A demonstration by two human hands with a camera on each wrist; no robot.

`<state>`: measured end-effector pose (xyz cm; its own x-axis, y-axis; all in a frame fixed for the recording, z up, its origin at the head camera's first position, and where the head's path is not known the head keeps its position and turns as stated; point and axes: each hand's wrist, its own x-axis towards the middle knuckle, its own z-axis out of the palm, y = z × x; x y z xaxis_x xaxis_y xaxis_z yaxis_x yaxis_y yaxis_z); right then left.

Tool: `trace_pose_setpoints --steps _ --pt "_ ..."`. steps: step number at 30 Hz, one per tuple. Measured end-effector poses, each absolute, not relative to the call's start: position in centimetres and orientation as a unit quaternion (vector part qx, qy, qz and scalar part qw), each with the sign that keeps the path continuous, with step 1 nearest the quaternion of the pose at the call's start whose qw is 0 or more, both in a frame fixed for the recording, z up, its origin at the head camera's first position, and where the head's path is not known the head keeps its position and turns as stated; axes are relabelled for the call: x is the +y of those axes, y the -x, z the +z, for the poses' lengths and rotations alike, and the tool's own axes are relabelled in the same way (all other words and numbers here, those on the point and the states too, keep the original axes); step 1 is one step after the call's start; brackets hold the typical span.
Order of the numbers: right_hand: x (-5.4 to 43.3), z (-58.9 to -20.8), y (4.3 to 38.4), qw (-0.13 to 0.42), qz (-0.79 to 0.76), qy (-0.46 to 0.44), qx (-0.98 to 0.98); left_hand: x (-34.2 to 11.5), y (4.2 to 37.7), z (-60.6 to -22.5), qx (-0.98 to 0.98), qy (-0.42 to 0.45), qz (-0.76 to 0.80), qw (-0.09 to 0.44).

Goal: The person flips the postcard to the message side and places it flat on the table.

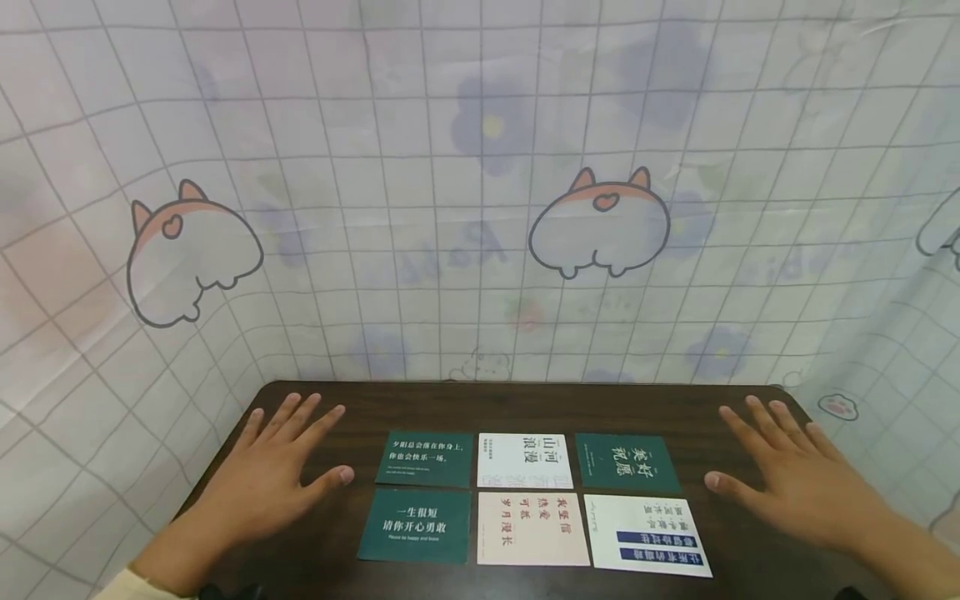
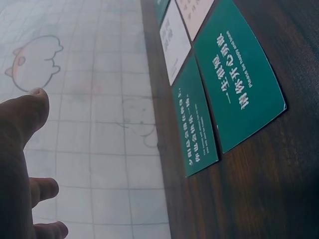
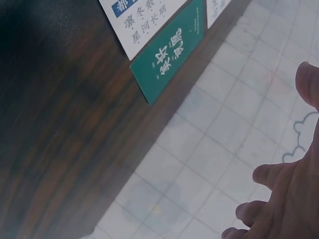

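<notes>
A: What is written on the cards?

B: Six cards lie in two rows of three on the dark wooden table (image 1: 360, 408). The far-left green card (image 1: 424, 459) reads 夕阳总会落在你身上,你也会快乐一场, with a small line beneath too fine to read. The near-left green card (image 1: 414, 526) reads 一生很短 请你开心勇敢, then "Please be happy and brave".

A: And the others?

B: The far middle white card (image 1: 524, 461) shows 山河浪漫 in large characters. The far-right green card (image 1: 627, 462) has 美好祝愿. The near pink card (image 1: 532, 540) carries vertical red lines that look like 我坚信, 热爱, 可抵, 岁月漫长. The near-right white card (image 1: 648, 546) has blue bars with upside-down text I cannot make out.

A: Where are the hands?

B: The left hand (image 1: 273, 471) is spread flat with straight fingers over the table, just left of the green cards, gripping nothing. The right hand (image 1: 791, 475) is likewise flat and spread, right of the cards and apart from them. Whether the palms press the wood, I cannot tell.

A: And the room?

B: A pale checked cloth (image 1: 480, 167) printed with cartoon animals and blue flowers hangs behind and to both sides.
</notes>
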<state>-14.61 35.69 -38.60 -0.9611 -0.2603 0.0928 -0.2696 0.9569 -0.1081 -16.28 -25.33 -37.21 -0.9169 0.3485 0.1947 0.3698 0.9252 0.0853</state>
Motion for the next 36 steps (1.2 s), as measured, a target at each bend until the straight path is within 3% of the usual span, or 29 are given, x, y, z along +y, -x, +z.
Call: trace_pose_setpoints --steps 36 --pt "33.2 -41.3 14.8 0.04 0.094 -0.144 -0.984 -23.4 17.0 -40.8 -0.973 0.19 -0.096 0.09"
